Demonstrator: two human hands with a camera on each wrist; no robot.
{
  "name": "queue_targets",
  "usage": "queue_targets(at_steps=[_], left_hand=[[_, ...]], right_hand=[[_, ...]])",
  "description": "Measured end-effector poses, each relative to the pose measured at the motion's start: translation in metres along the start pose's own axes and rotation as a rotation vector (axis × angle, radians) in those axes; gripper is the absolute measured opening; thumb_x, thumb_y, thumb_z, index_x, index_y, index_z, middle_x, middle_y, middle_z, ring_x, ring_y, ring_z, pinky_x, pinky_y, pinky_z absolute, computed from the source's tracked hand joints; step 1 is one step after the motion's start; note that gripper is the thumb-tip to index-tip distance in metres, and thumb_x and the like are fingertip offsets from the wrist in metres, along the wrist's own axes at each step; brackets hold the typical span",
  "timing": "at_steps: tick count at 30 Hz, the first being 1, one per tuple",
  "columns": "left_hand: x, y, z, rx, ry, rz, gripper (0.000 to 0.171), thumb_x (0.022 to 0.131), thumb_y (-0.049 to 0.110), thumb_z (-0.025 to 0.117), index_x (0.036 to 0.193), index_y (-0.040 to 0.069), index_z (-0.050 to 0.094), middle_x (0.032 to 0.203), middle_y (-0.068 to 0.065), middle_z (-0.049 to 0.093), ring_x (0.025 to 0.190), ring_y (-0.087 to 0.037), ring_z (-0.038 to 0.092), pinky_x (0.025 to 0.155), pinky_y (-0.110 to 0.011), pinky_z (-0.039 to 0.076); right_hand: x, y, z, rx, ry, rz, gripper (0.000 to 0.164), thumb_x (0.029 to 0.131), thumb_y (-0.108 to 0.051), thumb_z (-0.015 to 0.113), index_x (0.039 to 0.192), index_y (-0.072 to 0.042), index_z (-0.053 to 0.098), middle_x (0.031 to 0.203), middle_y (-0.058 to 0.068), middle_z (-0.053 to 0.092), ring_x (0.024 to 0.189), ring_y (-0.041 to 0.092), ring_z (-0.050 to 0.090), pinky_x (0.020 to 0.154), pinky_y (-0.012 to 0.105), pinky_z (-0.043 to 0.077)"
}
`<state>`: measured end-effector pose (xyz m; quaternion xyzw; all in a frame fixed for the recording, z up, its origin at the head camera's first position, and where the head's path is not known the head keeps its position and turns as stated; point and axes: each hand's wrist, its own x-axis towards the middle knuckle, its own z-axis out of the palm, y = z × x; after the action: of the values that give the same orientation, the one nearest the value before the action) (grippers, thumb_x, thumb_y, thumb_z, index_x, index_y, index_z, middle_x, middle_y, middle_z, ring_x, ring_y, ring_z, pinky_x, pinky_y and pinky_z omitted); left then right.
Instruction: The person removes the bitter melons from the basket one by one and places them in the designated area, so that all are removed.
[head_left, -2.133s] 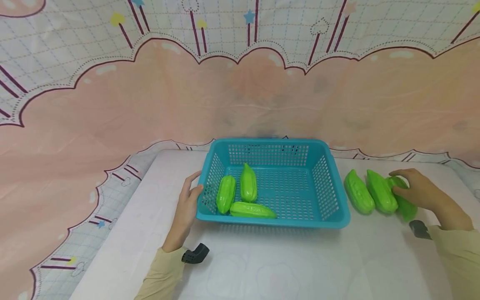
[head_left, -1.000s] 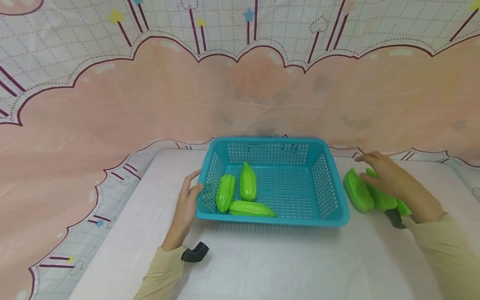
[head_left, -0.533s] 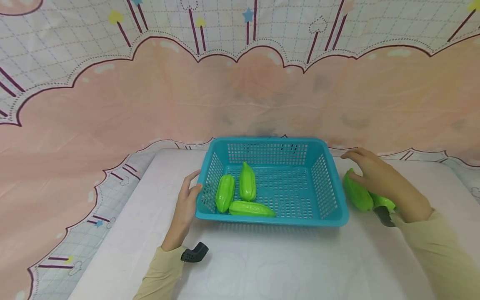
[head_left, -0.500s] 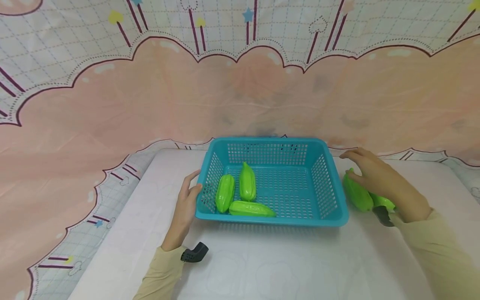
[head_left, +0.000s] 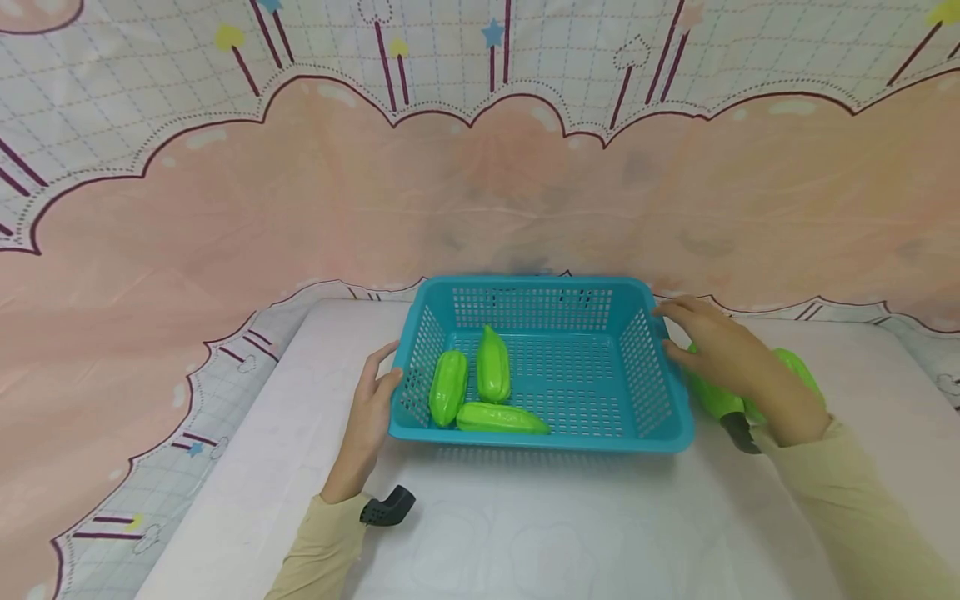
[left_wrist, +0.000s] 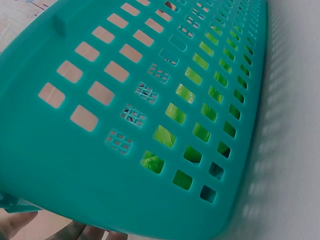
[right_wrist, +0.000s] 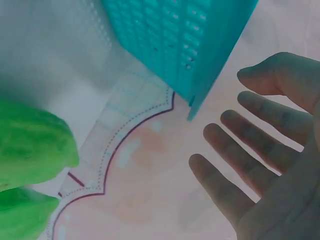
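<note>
A blue perforated plastic basket [head_left: 547, 444] stands on the white table. Inside, toward its left, lie three shiny green ridged gourds: one at the left wall [head_left: 448, 388], one upright in view beside it [head_left: 492, 367], one crosswise at the front [head_left: 502, 418]. My left hand [head_left: 365, 421] holds the basket's left rim; in the left wrist view its fingers show at the rim. My right hand [head_left: 712, 346] reaches to the right rim, fingers spread and holding nothing; the right wrist view shows them apart from the basket [right_wrist: 185, 45]. Beneath this hand, more green gourds [head_left: 798, 367] lie partly hidden.
The white table [head_left: 525, 517] extends in front of the basket. Behind it hangs a pink and white patterned cloth [head_left: 525, 192]. In the right wrist view, two gourds [right_wrist: 35, 145] lie beside the basket.
My right hand has left the rightmost gourd and moved left over the others to the basket's right rim. The left hand and the gourds in the basket have stayed in place.
</note>
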<state>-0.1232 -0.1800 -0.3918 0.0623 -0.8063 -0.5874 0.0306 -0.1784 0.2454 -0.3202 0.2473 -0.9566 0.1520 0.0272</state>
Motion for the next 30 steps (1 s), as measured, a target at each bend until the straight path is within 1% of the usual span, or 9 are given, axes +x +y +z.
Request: queue_targets(at_steps=[6, 15, 18, 22, 30], left_hand=[[0.001, -0.001, 0.001, 0.005, 0.004, -0.001, 0.047, 0.107, 0.029, 0.034, 0.154, 0.025, 0.031, 0.142, -0.021, 0.053, 0.126, -0.036, 0.055, 0.101, -0.052, 0.041], [0.003, -0.003, 0.0, 0.002, 0.01, -0.007, 0.046, 0.107, 0.029, 0.034, 0.153, 0.026, 0.033, 0.141, -0.02, 0.055, 0.125, -0.035, 0.056, 0.1, -0.051, 0.042], [0.002, -0.003, 0.0, 0.002, 0.007, -0.002, 0.047, 0.107, 0.029, 0.034, 0.154, 0.025, 0.032, 0.141, -0.02, 0.054, 0.125, -0.035, 0.056, 0.1, -0.051, 0.043], [0.002, -0.003, 0.001, -0.003, 0.005, 0.006, 0.047, 0.107, 0.028, 0.034, 0.154, 0.024, 0.032, 0.141, -0.021, 0.055, 0.124, -0.035, 0.057, 0.099, -0.05, 0.043], [0.003, -0.004, 0.0, -0.007, 0.003, 0.013, 0.047, 0.107, 0.028, 0.034, 0.154, 0.023, 0.032, 0.142, -0.02, 0.054, 0.126, -0.035, 0.055, 0.1, -0.051, 0.043]], right_hand=[[0.004, -0.012, 0.001, -0.043, -0.007, -0.002, 0.046, 0.094, -0.01, 0.064, 0.135, 0.006, 0.052, 0.145, 0.03, 0.044, 0.136, 0.048, 0.039, 0.103, 0.061, 0.039], [0.011, -0.027, 0.002, -0.026, -0.019, -0.02, 0.047, 0.093, -0.011, 0.065, 0.136, 0.005, 0.052, 0.141, 0.025, 0.048, 0.136, 0.047, 0.039, 0.104, 0.06, 0.039], [0.013, -0.032, 0.002, -0.016, -0.017, -0.025, 0.046, 0.093, -0.011, 0.066, 0.136, 0.003, 0.053, 0.141, 0.024, 0.049, 0.135, 0.046, 0.041, 0.102, 0.06, 0.042], [0.014, -0.036, 0.003, -0.019, -0.003, -0.047, 0.045, 0.093, -0.01, 0.066, 0.134, 0.002, 0.055, 0.139, 0.023, 0.051, 0.132, 0.044, 0.045, 0.099, 0.059, 0.044], [0.018, -0.038, 0.002, -0.028, -0.01, -0.058, 0.045, 0.092, -0.011, 0.068, 0.134, 0.002, 0.055, 0.138, 0.021, 0.052, 0.131, 0.041, 0.047, 0.1, 0.057, 0.044]])
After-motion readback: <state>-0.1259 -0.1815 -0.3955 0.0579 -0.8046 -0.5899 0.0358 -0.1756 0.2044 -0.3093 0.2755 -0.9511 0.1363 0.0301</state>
